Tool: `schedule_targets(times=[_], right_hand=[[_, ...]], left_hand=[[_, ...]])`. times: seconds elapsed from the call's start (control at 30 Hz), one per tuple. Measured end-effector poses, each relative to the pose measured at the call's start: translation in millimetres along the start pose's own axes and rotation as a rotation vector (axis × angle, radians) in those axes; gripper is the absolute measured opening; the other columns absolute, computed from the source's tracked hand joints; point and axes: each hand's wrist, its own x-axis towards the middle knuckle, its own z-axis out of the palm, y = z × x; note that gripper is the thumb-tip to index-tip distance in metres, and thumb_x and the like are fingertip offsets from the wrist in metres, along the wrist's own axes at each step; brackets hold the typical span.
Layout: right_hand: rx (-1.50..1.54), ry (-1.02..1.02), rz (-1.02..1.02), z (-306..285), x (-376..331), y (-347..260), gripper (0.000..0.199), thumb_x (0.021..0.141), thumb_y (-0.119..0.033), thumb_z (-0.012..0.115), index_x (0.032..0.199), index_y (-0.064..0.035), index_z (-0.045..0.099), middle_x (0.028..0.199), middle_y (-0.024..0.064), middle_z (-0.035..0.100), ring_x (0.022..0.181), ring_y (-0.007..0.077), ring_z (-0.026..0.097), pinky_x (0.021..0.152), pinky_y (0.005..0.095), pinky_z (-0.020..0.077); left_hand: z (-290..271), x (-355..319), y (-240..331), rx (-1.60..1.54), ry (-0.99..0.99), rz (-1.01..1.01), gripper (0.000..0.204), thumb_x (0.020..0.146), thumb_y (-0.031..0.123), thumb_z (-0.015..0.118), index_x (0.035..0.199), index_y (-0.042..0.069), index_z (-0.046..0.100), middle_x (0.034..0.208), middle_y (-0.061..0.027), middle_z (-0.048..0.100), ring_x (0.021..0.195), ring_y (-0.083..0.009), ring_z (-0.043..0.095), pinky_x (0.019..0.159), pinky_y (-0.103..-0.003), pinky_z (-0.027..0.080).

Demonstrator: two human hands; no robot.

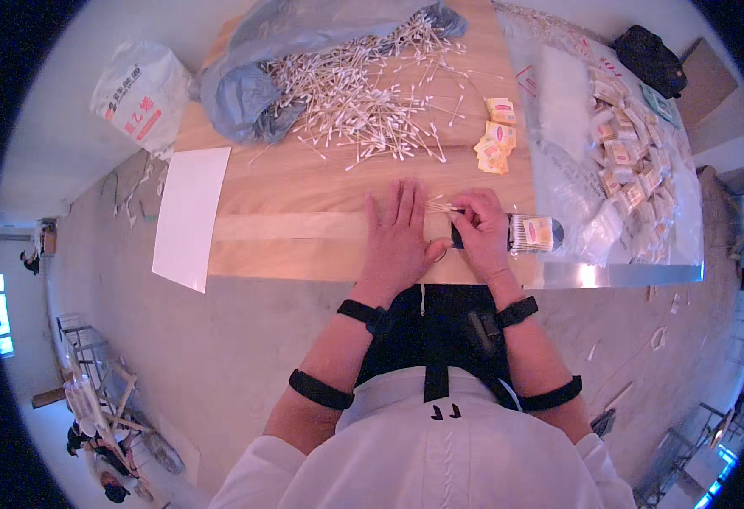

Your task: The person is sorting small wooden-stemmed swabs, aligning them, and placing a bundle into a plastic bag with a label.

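Note:
My left hand lies flat on the wooden table, fingers stretched and apart, with its thumb pointing towards the right hand. My right hand is closed in a pinch, with a few cotton swabs sticking out to the left of its fingertips. Under the right hand lies a flat black piece, mostly covered. Just right of that hand, a row of cotton swabs with a yellow and white label card rests on a black base.
A heap of loose cotton swabs spills from a grey-blue plastic bag. Small yellow cards lie to its right. Many packed bundles sit on clear plastic at right. A white sheet overhangs the left edge.

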Motion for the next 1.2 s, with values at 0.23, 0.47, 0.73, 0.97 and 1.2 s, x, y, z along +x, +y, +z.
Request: schedule_targets(times=[0.23,0.47,0.73,0.97,1.2], right_hand=[[-0.093,-0.019,-0.103,1,-11,0,0.025,0.069,0.001,0.067,0.094,-0.0051,0.064,0.098,0.0103,0.055,0.078,0.0232,0.061,0.068,0.0310,0.0516],[-0.184,-0.036,-0.126,3,-13,-2,0.034,0.069,-0.006,0.069,0.103,-0.0073,0.063,0.100,0.0117,0.055,0.089,0.0310,0.060,0.076,0.0366,0.0520],[-0.257,-0.070,-0.289,3,-12,0,0.026,0.071,-0.005,0.069,0.096,-0.0085,0.066,0.096,0.0103,0.055,0.085,0.0285,0.060,0.073,0.0366,0.0516],[-0.269,-0.083,-0.282,6,-14,-3,0.018,0.074,-0.008,0.070,0.091,-0.0070,0.065,0.093,0.0095,0.056,0.084,0.0283,0.060,0.070,0.0373,0.0514],[-0.254,-0.076,-0.270,6,-13,-5,0.014,0.074,-0.010,0.070,0.082,-0.0056,0.060,0.093,0.0100,0.055,0.085,0.0303,0.060,0.072,0.0388,0.0506]], left_hand=[[-5,-10,0,-0.051,-0.010,-0.011,0.087,0.083,0.058,0.056,0.145,0.002,0.032,0.155,-0.0170,0.024,0.144,-0.0336,0.020,0.112,-0.062,0.011],[-7,-19,-4,-0.051,0.008,0.047,0.080,0.086,0.054,0.055,0.145,0.005,0.033,0.154,-0.0158,0.027,0.144,-0.0331,0.022,0.113,-0.060,0.011],[-10,-23,-4,-0.058,-0.028,0.047,0.075,0.089,0.052,0.052,0.145,0.005,0.034,0.154,-0.0142,0.028,0.143,-0.0301,0.024,0.114,-0.059,0.012],[-9,-24,-5,-0.060,-0.016,0.055,0.075,0.089,0.051,0.053,0.144,0.005,0.035,0.154,-0.0133,0.028,0.143,-0.0300,0.024,0.114,-0.059,0.011],[-8,-23,-5,-0.074,0.010,0.050,0.074,0.088,0.054,0.052,0.141,0.004,0.040,0.152,-0.0130,0.032,0.144,-0.0273,0.023,0.114,-0.061,0.009]])
